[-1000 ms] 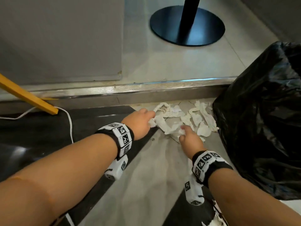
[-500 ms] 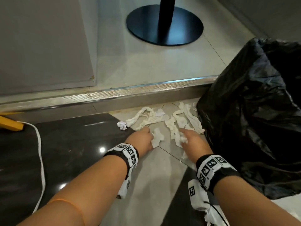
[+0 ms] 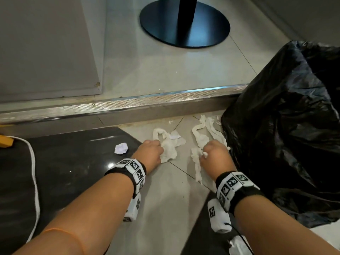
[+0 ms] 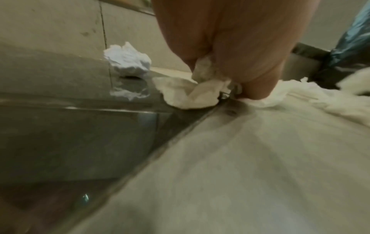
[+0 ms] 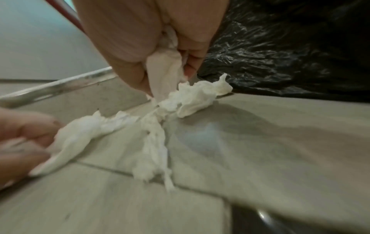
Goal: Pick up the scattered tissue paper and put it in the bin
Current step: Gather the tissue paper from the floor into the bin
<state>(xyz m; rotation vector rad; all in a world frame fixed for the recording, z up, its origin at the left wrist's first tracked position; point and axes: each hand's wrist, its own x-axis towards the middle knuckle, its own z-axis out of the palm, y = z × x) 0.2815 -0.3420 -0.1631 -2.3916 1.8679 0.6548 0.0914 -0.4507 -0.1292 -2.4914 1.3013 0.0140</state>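
White tissue strips lie on the pale floor tiles below a metal-edged step. My left hand (image 3: 153, 150) (image 4: 218, 68) grips one bunch of tissue (image 3: 170, 144) (image 4: 188, 95) at its near end. My right hand (image 3: 214, 154) (image 5: 160, 66) pinches another strip of tissue (image 3: 197, 138) (image 5: 188, 101), whose far end reaches toward the step. A crumpled tissue ball (image 3: 121, 148) (image 4: 128, 60) sits apart on the dark tile to the left. The bin with a black bag (image 3: 287, 129) (image 5: 290, 47) stands right beside my right hand.
A metal-edged step (image 3: 117, 104) runs across just behind the tissue. A black round stand base (image 3: 206, 32) with a pole is on the upper floor. A white cable (image 3: 34, 172) lies along the dark tile at left, next to a yellow piece (image 3: 5, 141).
Both hands have closed on tissue and drawn it toward me. The tissue pile is more gathered, and the small ball now lies left of my left hand.
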